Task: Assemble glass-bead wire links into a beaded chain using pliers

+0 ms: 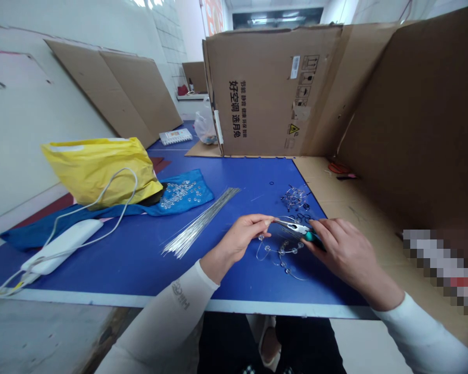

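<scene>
My right hand (345, 252) is wrapped round the green handles of a pair of long-nose pliers (296, 227), whose jaws point left. At the tip of the jaws, my left hand (244, 236) pinches a thin wire (283, 217) between thumb and fingers. Below both hands, curved wires strung with clear beads (283, 252) rest on the blue table (234, 283); I cannot tell whether they join the pinched wire. Just beyond the pliers lie dark rings (302, 217) and a small tangle of beaded wire (295, 198).
A bundle of straight wires (205, 223) lies left of my hands. Clear beads (181, 193) sit on a blue cloth (205, 189) by a yellow bag (105, 169). A white power strip (66, 246) with its cord is at the left. Cardboard (265, 98) walls the back and right.
</scene>
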The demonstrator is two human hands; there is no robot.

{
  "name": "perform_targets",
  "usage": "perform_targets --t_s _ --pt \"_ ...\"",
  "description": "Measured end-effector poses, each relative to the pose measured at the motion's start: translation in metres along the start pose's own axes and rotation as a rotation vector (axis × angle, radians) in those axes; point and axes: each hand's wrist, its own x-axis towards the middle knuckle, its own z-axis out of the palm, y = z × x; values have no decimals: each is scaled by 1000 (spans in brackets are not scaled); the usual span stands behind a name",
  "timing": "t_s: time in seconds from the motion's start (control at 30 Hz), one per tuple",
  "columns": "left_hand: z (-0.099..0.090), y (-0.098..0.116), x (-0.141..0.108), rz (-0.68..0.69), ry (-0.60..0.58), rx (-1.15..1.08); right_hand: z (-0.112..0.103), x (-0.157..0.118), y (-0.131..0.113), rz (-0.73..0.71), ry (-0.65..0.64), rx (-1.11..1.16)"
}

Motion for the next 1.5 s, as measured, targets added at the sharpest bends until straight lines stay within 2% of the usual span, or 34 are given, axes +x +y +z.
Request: perform_targets --t_s 0.33,0.53,0.87,1.33,1.5 --pt "-3 -6 2 -32 -103 -125 -2 1 -3 -3 11 -65" --pt "-2 -6 3 -79 -120 -205 -1 -2 -1 -18 11 -91" --pt "-4 -5 4 -93 -155 -155 -1 -2 -1 -13 20 -105" --pt "-4 -2 3 -120 -122 -131 -2 -6 0 -51 28 -126" --pt "-5 1 3 -88 -100 -94 2 -7 0 33 22 -36"
